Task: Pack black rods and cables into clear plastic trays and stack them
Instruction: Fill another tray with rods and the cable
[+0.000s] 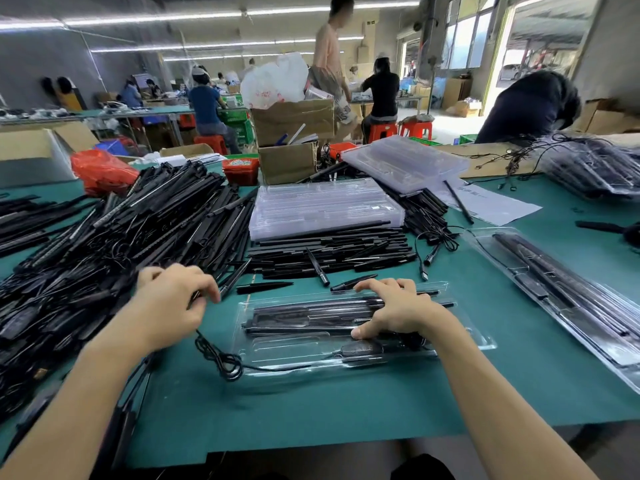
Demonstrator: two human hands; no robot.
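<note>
Along the left edge of the frame a deep heap of black rods (104, 244) covers the green surface (311, 410), their ends pointing toward the upper right. In the upper left, beyond the heap, lies a red plastic bag (100, 169).

At lower left of centre the left hand (173, 303) hovers at the heap's near edge, its fingers (207, 289) curled together and pinching a thin black cable (221, 358) that drops from the hand and coils on the surface just left of a clear tray (474, 341). The cable runs on into the tray's near channel.

That tray lies flat at lower centre, lengthwise across the frame, with several black rods already seated in its upper slots and a small dark block in the lower one. The right hand (398, 310) rests on top of it, fingers (377, 285) spread over the rods and the thumb pressing down at the tray's middle.

Behind the tray, at centre, loose rods lie in a flat layer (329, 251), and a stack of empty clear trays (325, 209) sits on their far side. A second stack (405, 161) stands further back, to the right.

At right, a filled tray (568, 306) lies diagonally, well apart from the one under the hand. A white paper sheet (495, 202) lies beyond it.
</note>
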